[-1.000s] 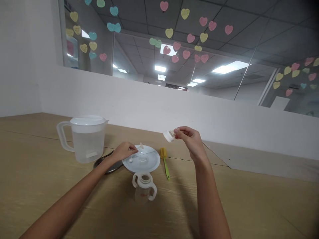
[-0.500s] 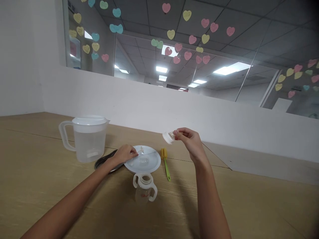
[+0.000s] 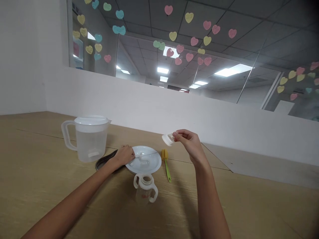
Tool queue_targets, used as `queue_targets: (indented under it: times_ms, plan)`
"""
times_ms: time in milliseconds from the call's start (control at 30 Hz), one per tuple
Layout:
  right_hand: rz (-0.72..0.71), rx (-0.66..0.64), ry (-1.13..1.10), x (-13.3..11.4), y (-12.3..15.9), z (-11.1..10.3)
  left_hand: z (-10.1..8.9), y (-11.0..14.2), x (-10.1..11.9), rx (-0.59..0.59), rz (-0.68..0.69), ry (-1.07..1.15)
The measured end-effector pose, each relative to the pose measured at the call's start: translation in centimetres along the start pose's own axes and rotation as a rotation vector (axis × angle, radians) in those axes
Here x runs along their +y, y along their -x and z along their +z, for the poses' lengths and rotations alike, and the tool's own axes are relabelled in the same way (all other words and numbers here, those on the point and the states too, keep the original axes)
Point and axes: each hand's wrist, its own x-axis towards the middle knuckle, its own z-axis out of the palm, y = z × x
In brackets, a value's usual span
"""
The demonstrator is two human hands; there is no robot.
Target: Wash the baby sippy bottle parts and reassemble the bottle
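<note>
- Left hand [image 3: 122, 156] rests at the edge of the white plate [image 3: 155, 160], fingertips [image 3: 132, 154] on a small clear plastic piece [image 3: 138, 155]; whether it grips, I cannot tell.
- Right hand [image 3: 190, 144], raised right of the plate, firmly pinches a white bottle collar [image 3: 167, 140] at its rim.
- Around the plate: baby bottle [image 3: 145, 189] in front, green bottle brush [image 3: 166, 164] just right, water pitcher [image 3: 91, 144] left.
</note>
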Motion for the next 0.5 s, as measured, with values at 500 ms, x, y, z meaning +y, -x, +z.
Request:
queue_targets:
  times_ms: [500]
  plan:
    - [0.003,-0.018,-0.008,0.12,-0.07,0.02,-0.07,0.30,0.43,-0.077,0.112,-0.126]
